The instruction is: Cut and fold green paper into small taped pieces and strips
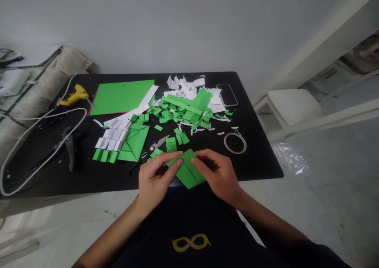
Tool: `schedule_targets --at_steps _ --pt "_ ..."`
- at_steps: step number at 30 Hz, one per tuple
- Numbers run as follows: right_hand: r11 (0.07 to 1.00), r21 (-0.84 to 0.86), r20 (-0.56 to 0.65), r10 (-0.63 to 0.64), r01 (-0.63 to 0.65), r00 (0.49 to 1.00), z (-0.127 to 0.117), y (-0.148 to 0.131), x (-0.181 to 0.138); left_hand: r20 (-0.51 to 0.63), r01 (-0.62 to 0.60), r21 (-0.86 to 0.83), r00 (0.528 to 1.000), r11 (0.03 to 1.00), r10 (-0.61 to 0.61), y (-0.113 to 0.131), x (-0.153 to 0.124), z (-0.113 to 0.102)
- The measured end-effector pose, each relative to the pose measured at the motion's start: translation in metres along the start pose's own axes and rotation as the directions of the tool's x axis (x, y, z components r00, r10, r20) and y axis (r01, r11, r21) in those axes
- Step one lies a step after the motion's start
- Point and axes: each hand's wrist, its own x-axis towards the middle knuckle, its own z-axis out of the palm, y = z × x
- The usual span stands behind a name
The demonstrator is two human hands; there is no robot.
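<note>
A folded piece of green paper (189, 175) is held between my two hands at the table's near edge, one corner pointing toward me. My left hand (156, 173) pinches its left side between thumb and fingers. On its right side, my right hand (219, 171) does the same, thumb on top. Just beyond lie small folded green paper pieces (181, 137). Scissors (154, 148) with dark handles rest left of them, blades slightly apart. Further left, a folded green square (134, 143) sits beside rows of folded white pieces (112, 135).
On the black table (257, 157) are a heap of green and white paper scraps (189, 106), a stack of green sheets (121, 96), a tape roll (235, 143) and a phone-shaped outline (227, 95). A yellow glue gun (76, 95), white cable (44, 120) and pliers-like tool (70, 147) lie left.
</note>
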Motion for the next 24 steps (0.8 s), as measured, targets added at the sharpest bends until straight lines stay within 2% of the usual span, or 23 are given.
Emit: schedule_targets --at_steps 4,9,13,19,24 --pt "0.999 -0.027 -0.08 -0.027 0.025 0.996 0.0023 -0.0006 -0.0006 -0.006 0.0 -0.016 1.0 1.0 0.0 0.0021 0.0006 0.001" --pt "1.0 -0.009 -0.124 -0.018 0.017 0.992 0.0045 -0.0018 -0.0003 0.027 -0.03 -0.04 0.999 0.999 0.031 0.0029 0.0016 0.0018" --pt "1.0 0.013 -0.128 -0.025 0.026 0.991 0.005 -0.0017 0.0007 0.054 -0.049 -0.049 0.997 0.998 0.051 0.001 0.0021 0.0016" --pt "0.999 0.016 -0.094 -0.051 0.052 0.994 0.0071 -0.0024 0.0005 0.032 -0.069 -0.053 0.997 0.996 0.07 -0.0012 0.0049 0.0022" --pt "0.991 -0.011 -0.151 -0.131 0.131 0.98 0.0091 -0.0025 -0.0013 0.003 -0.084 -0.074 0.996 0.994 0.085 0.0005 0.005 0.0035"
